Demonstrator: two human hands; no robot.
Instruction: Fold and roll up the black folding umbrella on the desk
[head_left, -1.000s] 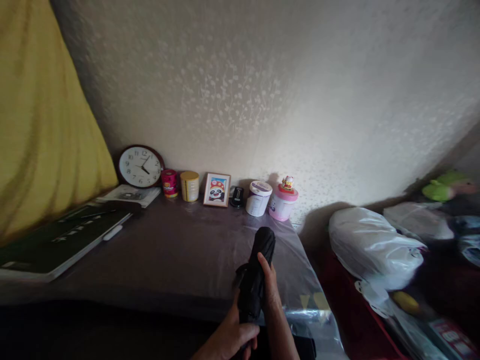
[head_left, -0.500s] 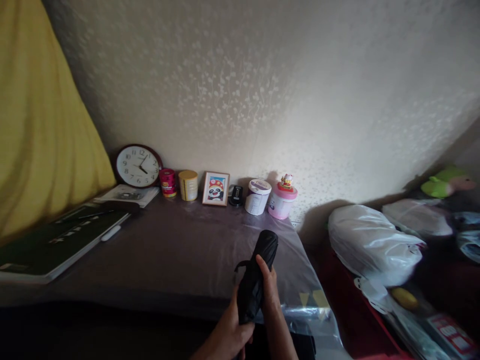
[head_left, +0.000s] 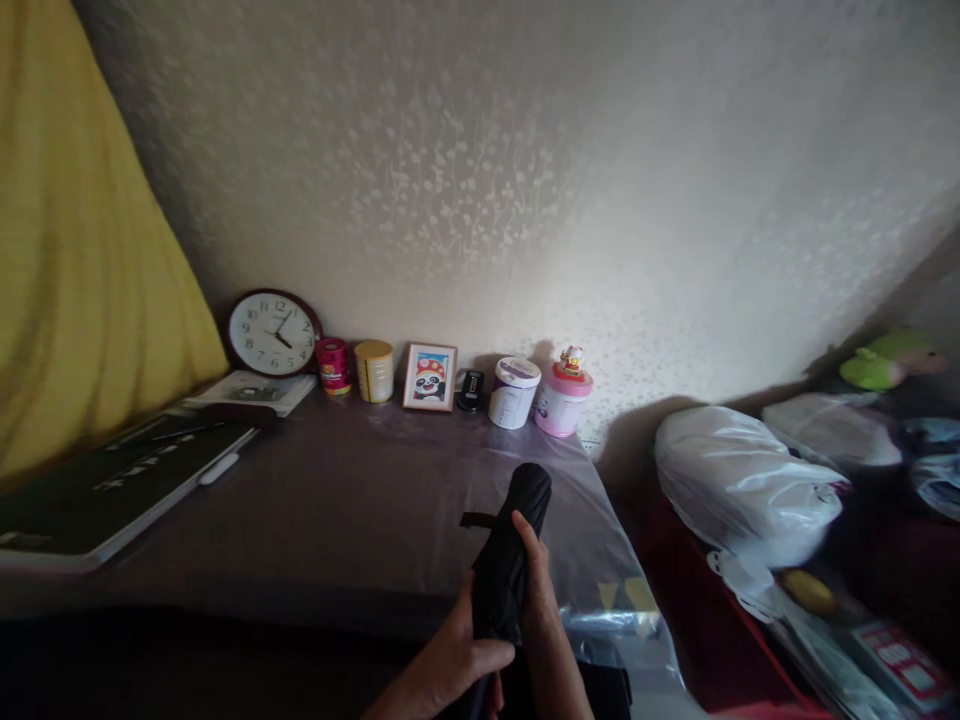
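A black folded umbrella [head_left: 504, 575] is held between both hands above the near edge of the table, its top tilted to the right and away from me. My left hand [head_left: 459, 650] wraps round its lower end, the thumb lying across it. Against the right side of the umbrella presses my right hand [head_left: 537, 585], thumb up along the fabric; its other fingers are hidden behind. A short strap [head_left: 477, 520] sticks out loose to the left.
Along the wall stand a clock [head_left: 274, 333], a red can [head_left: 333, 366], a yellow-lidded can [head_left: 374, 372], a panda picture frame [head_left: 430, 377], a white tub [head_left: 514, 393] and a pink tub [head_left: 560, 402]. Left lies a green-covered board [head_left: 112, 490]; right, white plastic bags [head_left: 742, 485].
The strap has swung out further to the left. My left hand and the umbrella have shifted slightly left, and the left thumb now lies straighter across the lower end.
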